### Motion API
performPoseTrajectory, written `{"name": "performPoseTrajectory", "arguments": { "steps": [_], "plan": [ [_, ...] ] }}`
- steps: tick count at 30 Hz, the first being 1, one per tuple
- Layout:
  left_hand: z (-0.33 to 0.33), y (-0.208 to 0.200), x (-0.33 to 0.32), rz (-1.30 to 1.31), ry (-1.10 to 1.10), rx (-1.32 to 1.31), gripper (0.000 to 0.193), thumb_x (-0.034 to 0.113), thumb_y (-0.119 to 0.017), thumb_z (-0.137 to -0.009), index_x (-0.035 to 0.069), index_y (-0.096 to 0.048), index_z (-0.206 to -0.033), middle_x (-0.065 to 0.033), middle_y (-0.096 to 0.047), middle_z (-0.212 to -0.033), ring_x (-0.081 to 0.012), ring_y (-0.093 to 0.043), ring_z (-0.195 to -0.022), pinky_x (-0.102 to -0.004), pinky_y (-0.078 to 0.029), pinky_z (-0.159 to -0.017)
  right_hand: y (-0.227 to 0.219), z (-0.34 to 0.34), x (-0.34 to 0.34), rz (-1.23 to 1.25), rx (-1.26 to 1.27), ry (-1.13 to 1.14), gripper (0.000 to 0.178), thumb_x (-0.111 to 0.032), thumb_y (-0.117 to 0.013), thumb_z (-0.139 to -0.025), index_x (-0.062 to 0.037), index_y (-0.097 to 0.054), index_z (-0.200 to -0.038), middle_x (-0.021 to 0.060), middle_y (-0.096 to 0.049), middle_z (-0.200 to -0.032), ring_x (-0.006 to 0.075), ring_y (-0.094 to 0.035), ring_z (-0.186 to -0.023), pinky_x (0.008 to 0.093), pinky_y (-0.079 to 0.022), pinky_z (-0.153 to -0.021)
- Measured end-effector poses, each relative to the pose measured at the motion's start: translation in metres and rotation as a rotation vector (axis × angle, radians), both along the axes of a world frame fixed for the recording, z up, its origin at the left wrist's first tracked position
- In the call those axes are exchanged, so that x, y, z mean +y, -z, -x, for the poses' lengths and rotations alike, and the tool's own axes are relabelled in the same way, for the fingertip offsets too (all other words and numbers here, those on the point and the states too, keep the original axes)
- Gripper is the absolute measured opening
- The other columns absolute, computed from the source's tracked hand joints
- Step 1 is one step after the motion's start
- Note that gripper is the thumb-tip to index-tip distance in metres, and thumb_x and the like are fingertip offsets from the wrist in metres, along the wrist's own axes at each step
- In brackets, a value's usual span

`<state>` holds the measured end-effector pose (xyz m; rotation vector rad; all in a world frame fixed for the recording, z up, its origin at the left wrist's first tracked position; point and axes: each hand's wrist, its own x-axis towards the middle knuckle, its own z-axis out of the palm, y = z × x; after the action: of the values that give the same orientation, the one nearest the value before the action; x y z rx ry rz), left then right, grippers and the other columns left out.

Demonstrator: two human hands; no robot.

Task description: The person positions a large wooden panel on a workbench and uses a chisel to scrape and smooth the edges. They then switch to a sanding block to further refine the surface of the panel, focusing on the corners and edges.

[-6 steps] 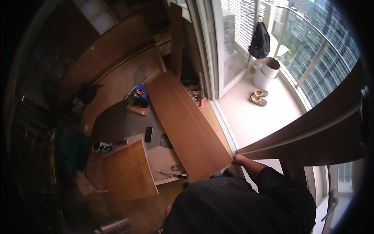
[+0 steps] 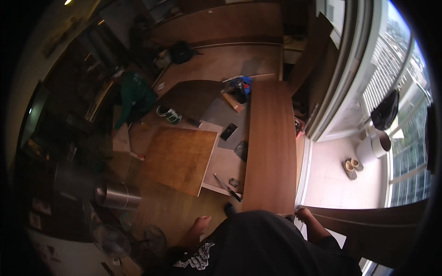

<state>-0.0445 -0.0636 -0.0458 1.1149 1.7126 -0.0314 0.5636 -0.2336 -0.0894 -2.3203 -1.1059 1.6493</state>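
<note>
A long reddish-brown wooden board point(image 2: 270, 147) stretches away in front of my body. At its near right corner is my right hand point(image 2: 302, 213), fingers closed at the board's edge. The exact hold is partly hidden. My left hand point(image 2: 201, 224) hangs to the left of the board, over the floor, with its fingers curled and nothing visible in them. Ahead of that hand rests a lighter brown square panel point(image 2: 182, 158). Between panel and board lie a dark-handled tool point(image 2: 229, 188) and a black phone point(image 2: 228, 132).
A person in green point(image 2: 137, 94) bends down at the far left. Blue and black tools point(image 2: 240, 87) sit by the board's far end. A metal cylinder point(image 2: 117, 195) and a fan point(image 2: 110, 240) are at left. Right, beyond the door track point(image 2: 304, 177), are slippers point(image 2: 352, 168) and a white bin point(image 2: 372, 148).
The view has turned, so the board looks more upright and the room's left side shows more. My left hand, mostly hidden before, is now in sight. My right hand stays at the board's corner.
</note>
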Motion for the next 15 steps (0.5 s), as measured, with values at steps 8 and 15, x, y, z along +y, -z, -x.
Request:
{"name": "performPoseTrajectory", "arguments": {
  "steps": [8, 15],
  "plan": [
    [-0.031, -0.009, -0.025, -0.219, 0.093, 0.086, 0.043, 0.042, -0.065, -0.089, 0.003, -0.073, -0.104, -0.0201, -0.073, -0.101, -0.0365, -0.070, -0.098, -0.0420, -0.054, -0.087, 0.019, -0.028, -0.014, -0.058, 0.119, -0.085, 0.020, -0.022, -0.066, -0.092, -0.0023, -0.069, -0.092, 0.0065, -0.065, -0.073, 0.0191, -0.061, -0.056, 0.0336, -0.047, -0.047],
    [-0.010, 0.003, -0.049, -0.280, 0.125, 0.154, 0.043, 0.044, -0.065, -0.086, 0.005, -0.073, -0.101, -0.0200, -0.072, -0.099, -0.0367, -0.069, -0.098, -0.0434, -0.053, -0.087, 0.035, -0.033, 0.005, -0.095, 0.071, -0.246, 0.021, -0.024, -0.064, -0.093, -0.0046, -0.070, -0.095, 0.0067, -0.069, -0.084, 0.0198, -0.065, -0.071, 0.0363, -0.053, -0.061]
  ]
}}
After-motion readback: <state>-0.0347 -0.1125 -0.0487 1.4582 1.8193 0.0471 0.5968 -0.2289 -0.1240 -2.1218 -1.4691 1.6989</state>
